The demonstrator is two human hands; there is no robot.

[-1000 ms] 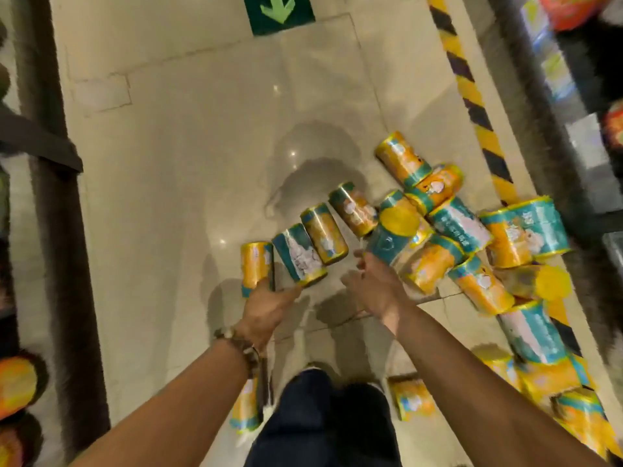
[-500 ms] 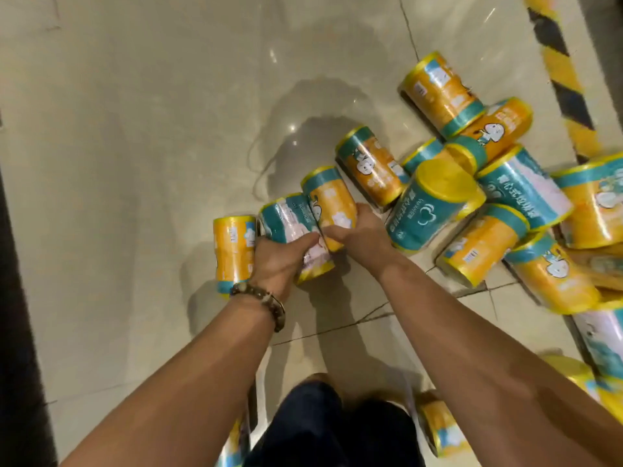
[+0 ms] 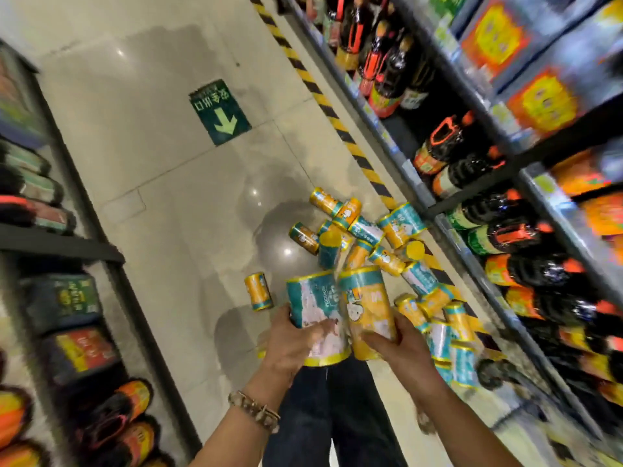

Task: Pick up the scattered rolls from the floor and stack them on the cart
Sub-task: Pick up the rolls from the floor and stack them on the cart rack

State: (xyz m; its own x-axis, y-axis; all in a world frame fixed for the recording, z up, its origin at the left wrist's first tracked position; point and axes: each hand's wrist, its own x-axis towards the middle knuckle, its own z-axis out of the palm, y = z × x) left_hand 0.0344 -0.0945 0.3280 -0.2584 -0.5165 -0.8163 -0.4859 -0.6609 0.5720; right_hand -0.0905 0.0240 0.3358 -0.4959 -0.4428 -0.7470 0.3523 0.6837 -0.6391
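Fingers [image 3: 317, 332] of L hand [image 3: 292, 347] curl round teal roll [image 3: 312, 303], R hand [image 3: 403, 350] grips orange roll [image 3: 365, 298] just beside it

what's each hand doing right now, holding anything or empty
left hand: fingers curled round the teal roll, holding it up off the floor.
right hand: fingers curled round the orange roll, holding it beside the teal one.

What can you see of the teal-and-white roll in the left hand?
The teal-and-white wrapped cylindrical roll looks glossy, film-wrapped: teal band at its far end, pale printed middle, yellow rim at the near end. It is off the floor, leaning slightly left. The left hand grips its lower half, and its side seems to touch the yellow-and-teal roll held by the right hand.
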